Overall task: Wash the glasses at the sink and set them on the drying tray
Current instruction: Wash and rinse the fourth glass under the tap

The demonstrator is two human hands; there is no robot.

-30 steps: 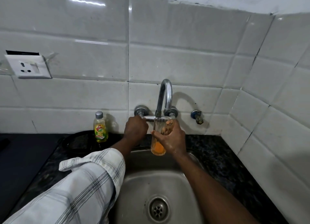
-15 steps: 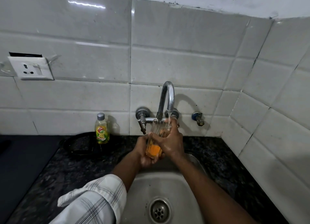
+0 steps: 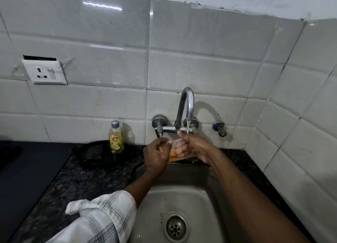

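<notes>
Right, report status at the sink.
Left hand and right hand both grip the glass, tilted under the running tap. Orange residue inside. Nothing blocking.

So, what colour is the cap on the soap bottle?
Grey cap on the soap bottle; head view shows it.

Both arms are stretched forward and the hands are held close together. The left hand (image 3: 156, 157) is curled, its fingers (image 3: 165, 142) closed on one end of the glass (image 3: 173, 154). The wet right hand (image 3: 197, 146) is wrapped round the other end. The left sleeve (image 3: 102, 211) is rolled up; the right forearm is bare.
</notes>
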